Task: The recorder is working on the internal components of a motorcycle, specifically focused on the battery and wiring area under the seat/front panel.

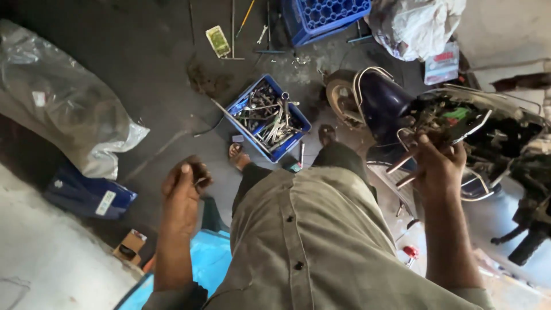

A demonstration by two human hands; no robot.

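My right hand (439, 166) reaches into the open front of a dark blue motorbike (390, 106), fingers closed around wiring and metal parts near the headlamp area (453, 117). My left hand (182, 192) hangs in the air at the left, fingers curled around a small object that is too small to make out. Below both hands I see my grey buttoned shirt (315, 241) and my sandalled feet (236, 152) on the dark floor. A blue tray (287, 150) filled with several spanners and other tools lies on the floor ahead of my feet.
A blue plastic crate (298, 26) stands at the top, next to a white cloth bundle (416, 23). A clear plastic sheet (63, 103) covers something at the left, with a blue packet (86, 195) and a small cardboard box (131, 245) below it. Loose rods lie near the crate.
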